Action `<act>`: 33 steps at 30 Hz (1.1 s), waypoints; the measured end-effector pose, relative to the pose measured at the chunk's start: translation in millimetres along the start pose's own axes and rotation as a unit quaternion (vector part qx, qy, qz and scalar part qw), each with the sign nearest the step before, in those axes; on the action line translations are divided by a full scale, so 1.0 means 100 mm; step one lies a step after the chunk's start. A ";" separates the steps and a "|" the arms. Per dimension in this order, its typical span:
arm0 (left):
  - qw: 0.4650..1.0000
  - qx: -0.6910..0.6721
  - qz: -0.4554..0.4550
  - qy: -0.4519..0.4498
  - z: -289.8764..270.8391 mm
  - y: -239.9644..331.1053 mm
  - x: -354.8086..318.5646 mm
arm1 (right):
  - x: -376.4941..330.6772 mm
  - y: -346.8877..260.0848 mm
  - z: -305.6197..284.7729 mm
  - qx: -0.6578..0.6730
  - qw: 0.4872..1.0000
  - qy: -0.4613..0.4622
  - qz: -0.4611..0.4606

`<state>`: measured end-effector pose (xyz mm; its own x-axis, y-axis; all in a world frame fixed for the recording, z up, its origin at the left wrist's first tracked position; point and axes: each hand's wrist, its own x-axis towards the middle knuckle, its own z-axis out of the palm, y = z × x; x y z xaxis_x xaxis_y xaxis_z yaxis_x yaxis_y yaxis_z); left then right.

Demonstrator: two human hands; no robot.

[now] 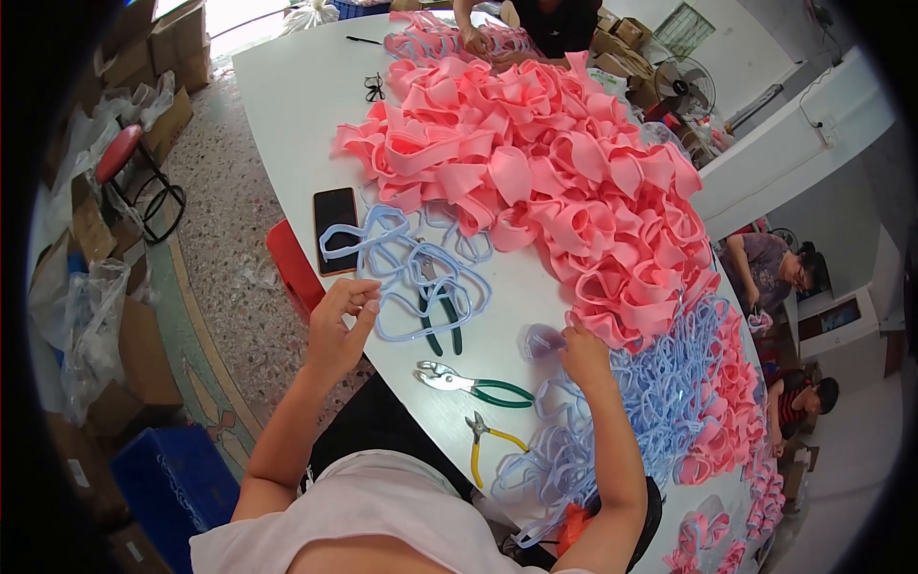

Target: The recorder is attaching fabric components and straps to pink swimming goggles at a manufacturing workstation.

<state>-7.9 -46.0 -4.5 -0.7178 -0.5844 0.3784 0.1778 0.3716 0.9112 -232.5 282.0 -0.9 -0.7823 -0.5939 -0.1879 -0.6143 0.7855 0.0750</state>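
My left hand (341, 330) is raised beside the light blue cord loops (469, 287), its fingers loosely curled and the thumb apart, with nothing visible in it. At the near edge of a big heap of pink fabric bands (535, 172), my right hand (587, 359) has its fingers closed on a pink band. A small translucent purplish round piece (542, 342) lies just left of that hand. Between my hands are green-handled pliers (473, 384) and yellow-handled cutters (486, 445). Other dark green-handled pliers (440, 316) lie partly under the cord loops.
A phone (336, 230) lies by the table's left edge, above a red stool (290, 263). Many blue loops (660, 383) fill the right side. Another person's hand (475, 41) works at the far end. A blue crate (177, 488) and cardboard boxes (134, 364) stand left.
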 end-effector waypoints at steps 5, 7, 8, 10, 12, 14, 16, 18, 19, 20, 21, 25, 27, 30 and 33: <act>1.000 -0.005 -0.005 0.001 -0.04 -0.03 0.03 | 0.02 -0.10 -0.14 -0.025 1.000 -0.012 0.007; 1.000 -0.006 -0.014 0.004 -0.06 -0.06 0.03 | 0.19 -0.27 -0.32 0.021 0.998 0.056 -0.027; 1.000 -0.010 -0.015 0.003 -0.04 -0.08 0.03 | 0.30 -0.38 -0.41 0.069 0.989 0.121 -0.058; 1.000 -0.012 -0.018 0.005 -0.03 -0.05 0.03 | 0.56 -0.72 -0.56 0.143 0.964 0.198 -0.108; 0.998 0.044 0.024 -0.024 0.00 0.04 0.05 | 0.79 -0.95 -0.49 0.216 0.947 0.186 -0.144; 0.998 0.055 0.019 -0.022 -0.05 -0.02 0.02 | 0.86 -1.29 -0.58 0.210 0.961 0.109 -0.144; 0.998 0.067 -0.007 -0.016 -0.13 -0.08 -0.03 | 0.89 -1.46 -0.57 0.202 0.968 0.033 -0.143; 0.998 0.065 -0.019 -0.016 -0.15 -0.12 -0.02 | 0.92 -1.51 -0.48 0.126 0.985 -0.025 -0.116; 0.998 0.060 -0.029 -0.019 -0.16 -0.14 0.00 | 0.94 -1.49 -0.45 0.128 0.985 -0.027 -0.114; 0.998 0.059 -0.030 -0.023 -0.16 -0.14 0.02 | 0.96 -1.43 -0.44 0.151 0.981 -0.004 -0.118; 0.998 0.053 -0.015 -0.029 -0.14 -0.13 0.07 | 0.98 -1.38 -0.43 0.173 0.977 0.020 -0.122; 0.997 0.031 0.020 -0.064 -0.01 0.04 0.29 | 0.91 -1.42 -0.83 0.211 0.905 0.222 -0.297; 0.989 -0.031 -0.058 -0.135 0.08 0.10 0.40 | 0.89 -1.60 -0.96 0.189 0.878 0.255 -0.359; 0.933 -0.163 -0.220 -0.234 0.20 0.06 0.52 | 0.96 -1.81 -1.01 0.246 0.827 0.234 -0.448; 0.915 -0.213 -0.265 -0.217 0.14 -0.09 0.51 | 1.32 -1.73 -1.04 0.332 0.828 0.260 -0.370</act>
<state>-55.4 -68.4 4.3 -0.9626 -0.2254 -0.1505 -0.0924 -0.2489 0.9641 -240.5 49.4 62.8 -0.2626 -0.8147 0.5171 -0.8881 -0.0055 -0.4596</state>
